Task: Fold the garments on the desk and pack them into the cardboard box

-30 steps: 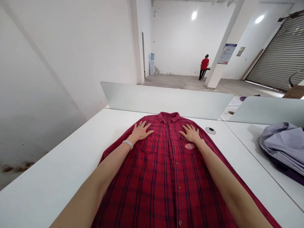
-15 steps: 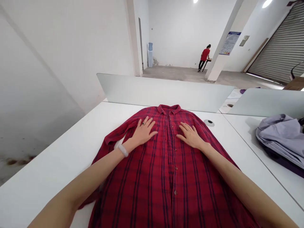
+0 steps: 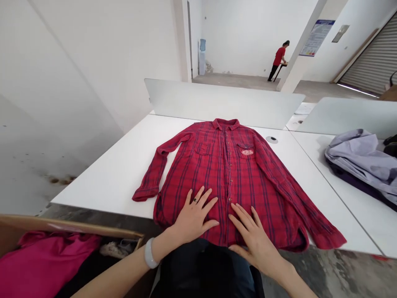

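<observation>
A red and navy plaid button shirt (image 3: 214, 178) lies front side up on the white table (image 3: 124, 165), collar toward the far edge and sleeves out to both sides. Its hem hangs over the near edge. My left hand (image 3: 194, 217), with a ring and a pale bracelet, rests flat on the lower left front, fingers spread. On the lower right front, beside the row of buttons, lies my right hand (image 3: 252, 234), its fingers stretched out. Neither hand grips the cloth. A chest pocket with a pale patch (image 3: 247, 152) shows on the right.
A cardboard box (image 3: 77, 225) with a pink garment (image 3: 46, 265) and other clothes stands at lower left. Lavender clothing (image 3: 361, 159) is heaped on the right table. A frosted divider (image 3: 223, 101) borders the far edge. A person in red (image 3: 279, 58) stands far back at a table.
Both hands have slid from the chest of the shirt down to its lower front, toward me. The view now takes in the hem, both sleeves and the box.
</observation>
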Action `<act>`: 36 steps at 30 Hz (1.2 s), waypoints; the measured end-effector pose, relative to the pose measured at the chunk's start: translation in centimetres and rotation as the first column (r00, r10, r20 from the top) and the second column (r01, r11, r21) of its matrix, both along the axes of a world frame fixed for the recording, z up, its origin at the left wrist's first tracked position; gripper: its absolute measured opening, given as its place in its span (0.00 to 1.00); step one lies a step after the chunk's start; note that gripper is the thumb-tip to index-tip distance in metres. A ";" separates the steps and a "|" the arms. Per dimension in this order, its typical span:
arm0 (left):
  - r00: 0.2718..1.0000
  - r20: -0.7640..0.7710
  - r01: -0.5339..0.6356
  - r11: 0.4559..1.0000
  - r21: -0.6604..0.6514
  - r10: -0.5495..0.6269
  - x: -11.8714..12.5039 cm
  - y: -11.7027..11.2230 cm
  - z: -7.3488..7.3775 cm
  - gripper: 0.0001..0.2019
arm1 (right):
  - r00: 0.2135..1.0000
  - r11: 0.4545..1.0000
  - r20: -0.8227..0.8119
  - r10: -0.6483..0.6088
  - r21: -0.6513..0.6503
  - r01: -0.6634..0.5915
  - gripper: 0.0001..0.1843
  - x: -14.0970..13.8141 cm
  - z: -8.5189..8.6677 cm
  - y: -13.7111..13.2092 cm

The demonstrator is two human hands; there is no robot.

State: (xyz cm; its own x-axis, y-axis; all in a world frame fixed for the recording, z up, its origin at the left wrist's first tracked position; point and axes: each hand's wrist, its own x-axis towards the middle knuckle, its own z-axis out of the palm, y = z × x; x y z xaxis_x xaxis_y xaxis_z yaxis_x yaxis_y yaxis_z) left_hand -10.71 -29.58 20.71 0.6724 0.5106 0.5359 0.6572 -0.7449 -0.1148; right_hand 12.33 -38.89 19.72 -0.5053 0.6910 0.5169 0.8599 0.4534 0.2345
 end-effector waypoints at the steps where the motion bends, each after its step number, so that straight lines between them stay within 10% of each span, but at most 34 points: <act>1: 1.000 -0.005 0.024 1.000 -0.005 -0.024 0.0 -0.3 0.0 0.34 | 1.000 0.999 -0.031 0.006 0.045 -0.004 0.33 0.1 -0.9 -0.5; 7: 0.979 -0.135 0.162 0.985 0.058 -0.153 0.3 -2.2 -1.7 0.49 | 0.982 0.973 -0.189 0.000 0.228 0.044 0.18 0.6 -3.6 -0.9; 26: 0.978 -0.132 0.170 0.983 0.076 -0.159 0.6 -2.5 -1.9 0.39 | 0.932 0.960 -0.353 0.084 0.280 0.019 0.19 -1.0 -6.0 -2.1; 31: 0.954 -0.126 0.285 0.953 0.106 -0.271 0.7 -3.0 -1.5 0.32 | 0.948 0.987 -0.311 0.060 0.162 -0.010 0.14 -1.0 -4.7 -2.6; 36: 0.935 -0.128 0.338 0.940 0.035 -0.331 0.9 -3.1 -1.7 0.30 | 0.939 0.994 -0.326 0.108 0.020 -0.108 0.09 0.1 0.3 -2.8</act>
State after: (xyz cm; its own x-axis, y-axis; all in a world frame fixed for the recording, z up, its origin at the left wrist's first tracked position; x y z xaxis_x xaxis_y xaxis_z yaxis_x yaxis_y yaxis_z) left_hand -9.80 -32.69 19.03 0.8595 0.2165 0.4630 0.3499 -0.9096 -0.2242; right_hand 12.44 -41.70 20.02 -0.3801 0.6404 0.6674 0.8352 0.5476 -0.0498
